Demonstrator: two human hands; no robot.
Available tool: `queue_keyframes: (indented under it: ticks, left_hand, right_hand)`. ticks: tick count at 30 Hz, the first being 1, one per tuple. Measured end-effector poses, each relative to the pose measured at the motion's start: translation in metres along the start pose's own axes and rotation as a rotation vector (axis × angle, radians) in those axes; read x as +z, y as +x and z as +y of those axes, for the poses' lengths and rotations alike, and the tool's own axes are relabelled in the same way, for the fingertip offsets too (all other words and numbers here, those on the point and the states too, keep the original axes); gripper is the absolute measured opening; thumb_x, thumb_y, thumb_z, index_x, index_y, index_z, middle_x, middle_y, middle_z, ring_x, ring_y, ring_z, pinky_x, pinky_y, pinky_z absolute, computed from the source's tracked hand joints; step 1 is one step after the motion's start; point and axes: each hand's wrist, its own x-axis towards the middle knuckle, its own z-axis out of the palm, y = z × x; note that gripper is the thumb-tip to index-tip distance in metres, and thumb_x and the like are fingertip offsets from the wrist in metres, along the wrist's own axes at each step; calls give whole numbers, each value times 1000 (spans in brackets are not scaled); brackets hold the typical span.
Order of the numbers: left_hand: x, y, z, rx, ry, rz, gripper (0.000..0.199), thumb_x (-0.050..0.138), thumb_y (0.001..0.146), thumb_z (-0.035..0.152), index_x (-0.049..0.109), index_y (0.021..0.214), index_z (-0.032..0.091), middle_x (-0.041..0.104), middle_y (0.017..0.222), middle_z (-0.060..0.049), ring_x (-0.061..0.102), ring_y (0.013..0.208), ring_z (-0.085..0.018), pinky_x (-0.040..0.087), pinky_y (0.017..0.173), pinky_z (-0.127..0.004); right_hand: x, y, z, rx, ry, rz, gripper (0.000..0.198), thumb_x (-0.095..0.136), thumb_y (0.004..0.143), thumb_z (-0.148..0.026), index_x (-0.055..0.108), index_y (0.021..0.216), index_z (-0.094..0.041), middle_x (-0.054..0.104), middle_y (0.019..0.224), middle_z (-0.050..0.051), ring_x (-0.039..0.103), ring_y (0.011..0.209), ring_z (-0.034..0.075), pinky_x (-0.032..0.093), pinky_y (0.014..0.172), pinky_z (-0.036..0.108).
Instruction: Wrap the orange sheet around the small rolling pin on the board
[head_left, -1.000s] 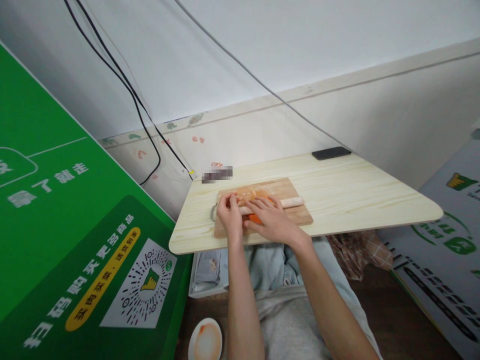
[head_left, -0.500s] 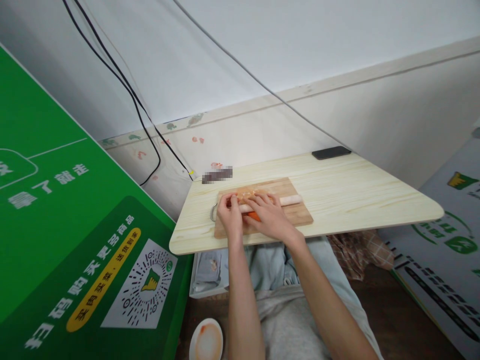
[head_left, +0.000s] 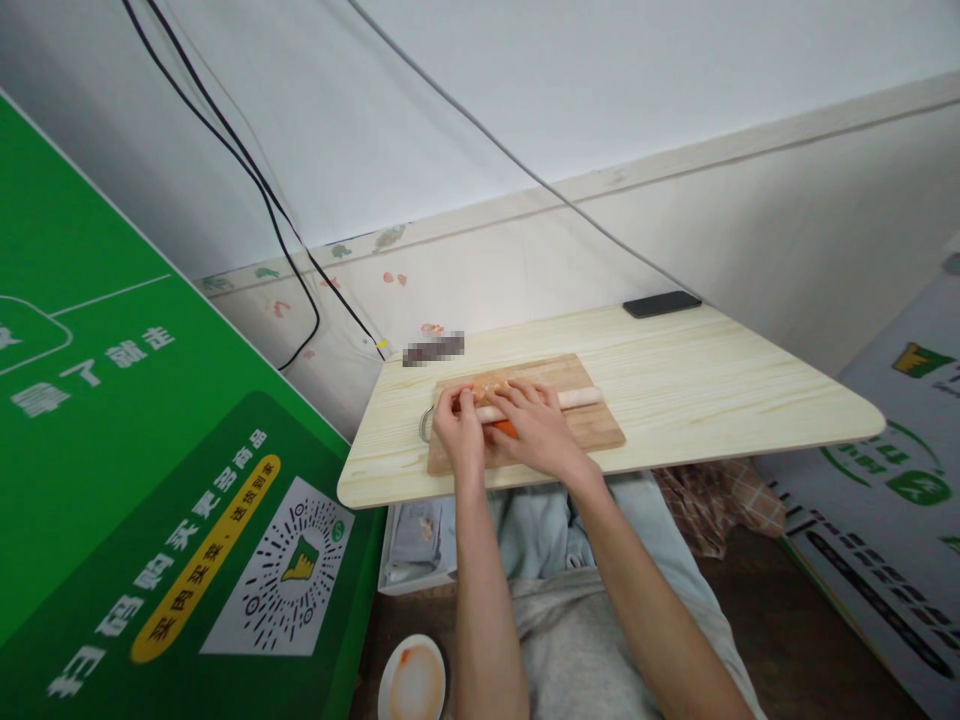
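Note:
A pale wooden rolling pin (head_left: 581, 398) lies across a wooden cutting board (head_left: 600, 435). Soft orange material, possibly dough, shows behind the pin, and a brighter orange patch (head_left: 505, 428) shows in front of it. My left hand (head_left: 459, 425) is curled closed around the pin's left end, hiding that end. Over the middle of the pin lies my right hand (head_left: 536, 422), its fingers reaching across onto the orange material and its thumb on the near side. The palms hide what lies beneath them.
The board rests on a light wood table (head_left: 720, 390). A black phone (head_left: 661, 304) lies at its back edge, a blurred dark object (head_left: 433, 349) at the back left. A white bowl (head_left: 412, 682) stands low on the left, near an open box (head_left: 416, 545). A green panel (head_left: 247, 440) borders the left.
Both hands stay on the rolling pin in nearly the same place. The right hand's fingers have shifted very slightly; the whole view has moved a touch.

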Motion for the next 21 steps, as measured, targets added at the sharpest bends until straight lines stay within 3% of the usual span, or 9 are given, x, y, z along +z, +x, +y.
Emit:
queue_keyframes:
  ticks: [8, 16, 21]
  left_hand:
    - [0, 0, 4, -9, -2, 8, 18, 63, 93, 33, 76, 91, 21, 78, 92, -4, 72, 83, -19, 58, 83, -32]
    - [-1, -1, 10, -2, 8, 16, 17, 63, 93, 32, 76, 90, 21, 77, 86, -4, 72, 80, -19, 57, 80, -31]
    - [0, -1, 7, -8, -7, 7, 17, 63, 93, 33, 75, 90, 21, 77, 89, -4, 72, 82, -20, 57, 83, -33]
  right_hand:
    - [-11, -9, -8, 11, -6, -59, 54, 62, 110, -38, 62, 162, -22, 69, 159, 14, 50, 157, 34, 25, 133, 56]
    - [-22, -19, -8, -31, 13, -148, 63, 62, 110, -48, 57, 167, -21, 63, 165, 17, 46, 162, 35, 21, 137, 57]
    - [-9, -8, -4, 2, -19, -70, 60, 62, 110, -38, 57, 167, -21, 61, 168, 15, 42, 164, 35, 21, 136, 58]
